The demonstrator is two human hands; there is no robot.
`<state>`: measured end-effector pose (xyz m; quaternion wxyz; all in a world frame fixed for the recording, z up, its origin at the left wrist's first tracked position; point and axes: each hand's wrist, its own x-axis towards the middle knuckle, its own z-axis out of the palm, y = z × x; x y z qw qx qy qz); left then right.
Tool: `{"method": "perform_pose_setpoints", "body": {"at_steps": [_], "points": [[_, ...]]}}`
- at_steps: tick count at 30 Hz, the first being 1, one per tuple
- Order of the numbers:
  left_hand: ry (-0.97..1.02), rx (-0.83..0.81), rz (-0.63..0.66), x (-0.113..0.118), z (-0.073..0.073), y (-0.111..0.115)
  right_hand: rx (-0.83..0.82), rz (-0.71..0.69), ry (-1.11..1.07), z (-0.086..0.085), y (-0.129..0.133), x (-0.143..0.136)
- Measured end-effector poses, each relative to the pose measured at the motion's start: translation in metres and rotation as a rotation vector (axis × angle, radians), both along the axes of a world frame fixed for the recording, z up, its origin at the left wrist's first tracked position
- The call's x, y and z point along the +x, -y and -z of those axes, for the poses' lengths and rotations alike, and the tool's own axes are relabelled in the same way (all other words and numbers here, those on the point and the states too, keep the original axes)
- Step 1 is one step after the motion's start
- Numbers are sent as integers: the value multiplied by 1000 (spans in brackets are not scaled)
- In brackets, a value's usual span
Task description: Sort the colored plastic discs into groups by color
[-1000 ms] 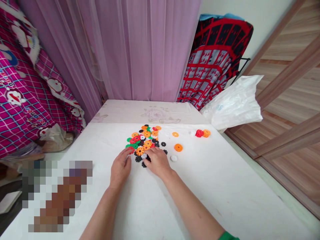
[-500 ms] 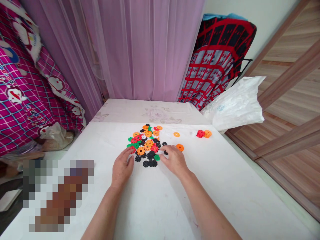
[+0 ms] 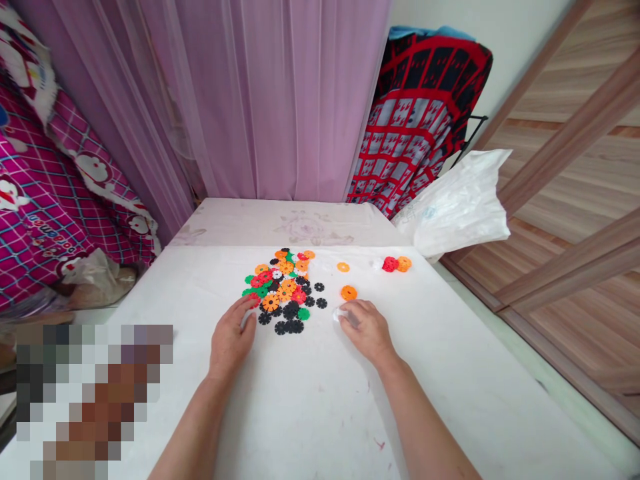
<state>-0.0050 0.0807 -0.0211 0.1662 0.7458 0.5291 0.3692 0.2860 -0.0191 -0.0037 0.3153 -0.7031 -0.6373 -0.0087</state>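
At eight o'clock from the pile (image 3: 287, 289), left hand (image 3: 231, 339) rests, thumb and fingers parted. At four, right hand (image 3: 369, 331) touches a white disc (image 3: 338, 314); grip cannot be determined. Pile lies on the table (image 3: 300, 413), orange disc (image 3: 349, 293) at three.

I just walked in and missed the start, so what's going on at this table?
A person is handling flat, notched, plastic-looking discs on a white-topped table. The left hand is at the left edge of a loose multicoloured pile of discs. To the pile's right, the fingertips of the right hand are at a white round piece; whether they grip it is unclear. A round orange piece lies just beyond.
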Motion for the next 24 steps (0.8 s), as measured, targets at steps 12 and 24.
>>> {"method": "perform_pose_setpoints", "body": {"at_steps": [12,24], "points": [[-210,73,50,8,-4,9,26,-31,12,1,1,1],[-276,-9,358,16,-15,21,214,-104,19,0,-4,-18]]}}
